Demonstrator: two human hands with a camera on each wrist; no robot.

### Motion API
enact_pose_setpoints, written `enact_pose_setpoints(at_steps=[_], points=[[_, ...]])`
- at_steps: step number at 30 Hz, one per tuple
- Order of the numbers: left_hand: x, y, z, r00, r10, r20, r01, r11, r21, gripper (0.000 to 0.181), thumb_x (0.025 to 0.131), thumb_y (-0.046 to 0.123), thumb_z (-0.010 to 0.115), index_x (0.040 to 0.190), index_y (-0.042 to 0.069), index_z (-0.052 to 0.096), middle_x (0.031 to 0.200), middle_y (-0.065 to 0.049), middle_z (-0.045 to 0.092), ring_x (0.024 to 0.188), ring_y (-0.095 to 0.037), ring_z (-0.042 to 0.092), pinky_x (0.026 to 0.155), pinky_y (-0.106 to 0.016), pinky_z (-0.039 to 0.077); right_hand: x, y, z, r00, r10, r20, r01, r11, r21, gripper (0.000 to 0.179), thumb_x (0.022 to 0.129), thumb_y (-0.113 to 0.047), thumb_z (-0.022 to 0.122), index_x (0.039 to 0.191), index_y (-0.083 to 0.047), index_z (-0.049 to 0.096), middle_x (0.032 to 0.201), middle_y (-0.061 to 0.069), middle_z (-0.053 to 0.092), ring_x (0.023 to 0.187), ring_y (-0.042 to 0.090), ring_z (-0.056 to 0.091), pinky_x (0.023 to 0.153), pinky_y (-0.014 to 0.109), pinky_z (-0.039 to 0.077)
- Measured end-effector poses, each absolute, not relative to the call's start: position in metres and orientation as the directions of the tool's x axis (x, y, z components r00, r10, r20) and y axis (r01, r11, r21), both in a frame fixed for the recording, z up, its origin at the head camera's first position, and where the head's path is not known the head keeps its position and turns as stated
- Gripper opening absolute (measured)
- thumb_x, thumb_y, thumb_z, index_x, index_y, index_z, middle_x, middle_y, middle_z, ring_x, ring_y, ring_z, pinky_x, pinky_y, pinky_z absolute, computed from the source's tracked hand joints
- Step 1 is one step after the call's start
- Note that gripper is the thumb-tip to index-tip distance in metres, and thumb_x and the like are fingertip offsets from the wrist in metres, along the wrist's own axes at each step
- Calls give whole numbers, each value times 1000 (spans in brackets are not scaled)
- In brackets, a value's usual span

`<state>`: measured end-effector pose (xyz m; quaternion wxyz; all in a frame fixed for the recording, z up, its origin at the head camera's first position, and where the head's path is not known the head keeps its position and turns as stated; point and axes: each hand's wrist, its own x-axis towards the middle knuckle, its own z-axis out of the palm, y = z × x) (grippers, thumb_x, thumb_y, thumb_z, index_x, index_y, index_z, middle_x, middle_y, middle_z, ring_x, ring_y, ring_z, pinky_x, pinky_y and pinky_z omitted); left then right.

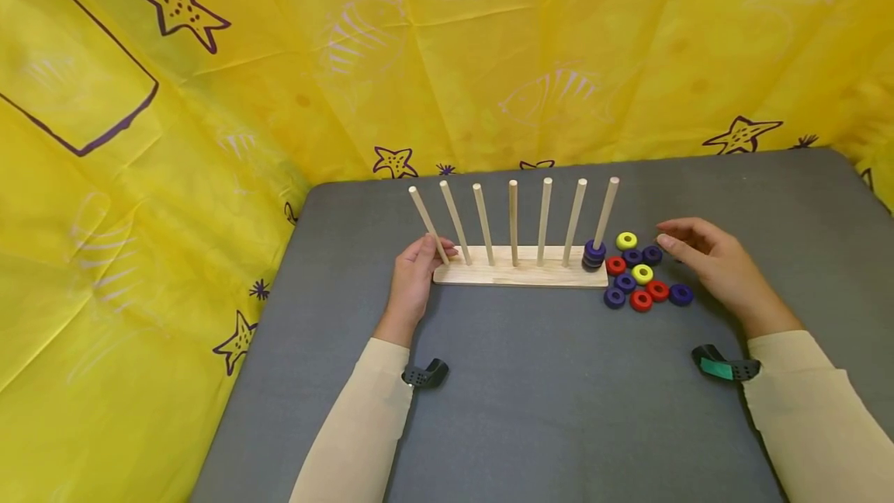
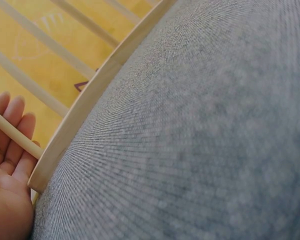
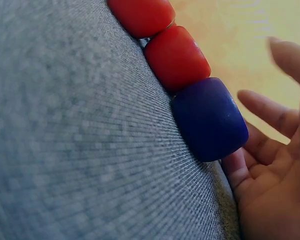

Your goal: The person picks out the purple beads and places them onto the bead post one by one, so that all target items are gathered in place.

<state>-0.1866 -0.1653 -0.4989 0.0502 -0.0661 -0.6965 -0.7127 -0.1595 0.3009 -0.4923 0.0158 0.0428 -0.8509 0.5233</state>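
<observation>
left hand (image 1: 412, 276) loose-fingered at end of rack (image 1: 520, 276) | right hand (image 1: 722, 270) wide, empty | risk: careless reach scatters crowded rings (image 1: 650, 288)

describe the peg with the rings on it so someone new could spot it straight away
On the grey table sits a wooden base with seven pegs in a row. Find the peg at the right end, beside the loose rings. Only it carries stacked rings.

No text, label, brand, number or sign could be read on the rack (image 1: 520, 276), the rings (image 1: 642, 282), the table (image 1: 545, 410) or the cloth (image 1: 461, 60).
</observation>
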Motion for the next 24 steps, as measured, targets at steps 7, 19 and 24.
enact_pose_setpoints(at_steps=[7,19,24], points=[[-187,-166,-500,-985,25,171,170,-37,985,48,119,31,51,116,-14,70,116,-27,72,107,-25,73,103,-43,54,-160,300,-494,-997,-75,18,-53,507,-860,46,105,-25,78,142,0,64,128,10,67,101,10,59,79,13,48],[-187,-165,-500,-985,17,170,169,-39,985,47,119,28,50,114,-14,70,112,-25,73,104,-25,73,101,-41,54,-161,299,-494,-996,-84,6,-54,588,-807,41,104,-25,80,135,-2,70,129,20,66,98,14,56,77,14,45],[-187,-165,-500,-986,19,168,167,-32,985,46,119,29,50,115,-12,71,114,-25,72,107,-28,73,103,-42,54,-162,299,-495,-997,-82,9,-57,602,-797,39,103,-25,81,134,-2,71,127,20,66,95,19,56,75,17,45]])
